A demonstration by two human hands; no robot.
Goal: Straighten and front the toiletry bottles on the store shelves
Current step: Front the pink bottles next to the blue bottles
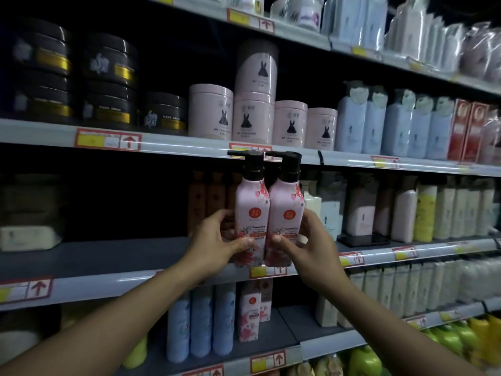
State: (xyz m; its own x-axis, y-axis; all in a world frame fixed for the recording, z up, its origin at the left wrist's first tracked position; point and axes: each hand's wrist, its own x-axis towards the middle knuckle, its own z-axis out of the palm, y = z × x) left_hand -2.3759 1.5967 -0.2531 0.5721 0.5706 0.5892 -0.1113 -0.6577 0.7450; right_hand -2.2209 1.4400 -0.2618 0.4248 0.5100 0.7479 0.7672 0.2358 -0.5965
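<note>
Two pink pump bottles, left bottle (251,221) and right bottle (285,221), side by side and touching at the front edge of the middle shelf (108,267). Left hand (217,245) wrapped round one, right hand (311,245) round the other, low on the bodies. Likely rigid, smooth plastic, fairly heavy if full, top-heavy; best gripped mid-body. Upright, labels facing out, pump spouts pointing left.

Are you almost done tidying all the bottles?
Not yet. Done-looking: the pink tubs and pale blue bottles one shelf up stand in neat rows, labels forward. In hand: the left hand and right hand each have a grip on a pink pump bottle, left one and right one, at the shelf edge. Left: that shelf's bare stretch and the gappy shelf below.
</note>
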